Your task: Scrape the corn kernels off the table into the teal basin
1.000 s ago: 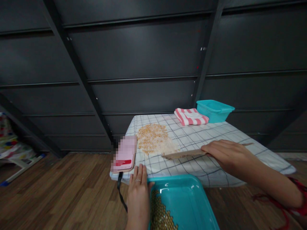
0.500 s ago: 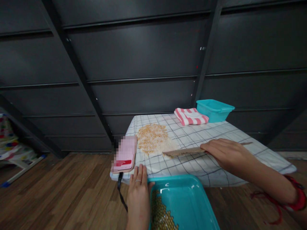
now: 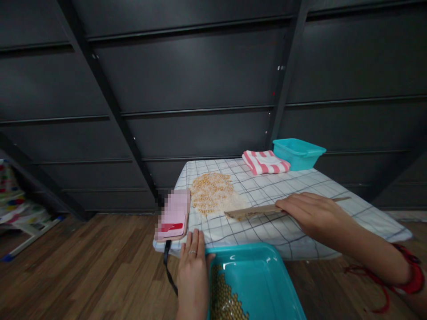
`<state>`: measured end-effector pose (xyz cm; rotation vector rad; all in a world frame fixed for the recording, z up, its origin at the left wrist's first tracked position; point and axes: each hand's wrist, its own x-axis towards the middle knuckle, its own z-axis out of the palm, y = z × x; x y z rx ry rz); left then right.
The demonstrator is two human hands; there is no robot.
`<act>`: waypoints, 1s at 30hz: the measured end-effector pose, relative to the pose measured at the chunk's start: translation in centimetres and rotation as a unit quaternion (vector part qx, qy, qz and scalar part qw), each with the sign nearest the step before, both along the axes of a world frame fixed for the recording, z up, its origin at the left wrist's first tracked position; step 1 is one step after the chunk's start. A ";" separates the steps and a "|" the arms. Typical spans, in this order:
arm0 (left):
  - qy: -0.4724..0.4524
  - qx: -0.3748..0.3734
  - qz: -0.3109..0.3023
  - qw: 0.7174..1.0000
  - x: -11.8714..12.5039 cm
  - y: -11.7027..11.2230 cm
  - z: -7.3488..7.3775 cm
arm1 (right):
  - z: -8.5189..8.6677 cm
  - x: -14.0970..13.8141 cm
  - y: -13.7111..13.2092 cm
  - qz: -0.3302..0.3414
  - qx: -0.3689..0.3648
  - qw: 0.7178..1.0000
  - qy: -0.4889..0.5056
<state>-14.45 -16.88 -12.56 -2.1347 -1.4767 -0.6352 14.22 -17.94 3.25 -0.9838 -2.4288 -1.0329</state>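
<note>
A pile of yellow grains mixed with white ones point(image 3: 213, 192) lies on the checked tablecloth point(image 3: 300, 226). My right hand point(image 3: 308, 212) is closed on a flat strip of brown cardboard point(image 3: 253, 211) that stands on edge just to the right of the pile. My left hand point(image 3: 192, 262) grips the left rim of a teal tray point(image 3: 260, 280) held below the table's near edge. The tray holds a layer of yellow grains point(image 3: 225, 298) along its left side.
A pink phone case point(image 3: 173, 214) with a black strap lies at the table's near left corner. A folded red-and-white striped cloth point(image 3: 265, 162) and a teal tub point(image 3: 298, 153) sit at the far right. Dark metal wall panels stand behind; wooden floor surrounds the table.
My right hand has slid the cardboard strip slightly left, toward the grain pile. The left hand and the tray have stayed where they were.
</note>
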 end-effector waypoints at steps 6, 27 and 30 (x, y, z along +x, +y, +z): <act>0.020 0.011 0.012 1.000 0.1 0.0 0.3 | -0.2 -0.1 -0.4 -0.004 -0.066 0.997 0.031; -0.016 -0.002 -0.004 1.000 -0.2 0.2 -0.2 | 1.2 -1.8 -2.0 0.022 -0.138 0.988 0.064; -0.014 0.003 -0.006 1.000 -0.2 0.3 -0.2 | 1.5 -1.8 -2.3 0.021 -0.141 0.986 0.081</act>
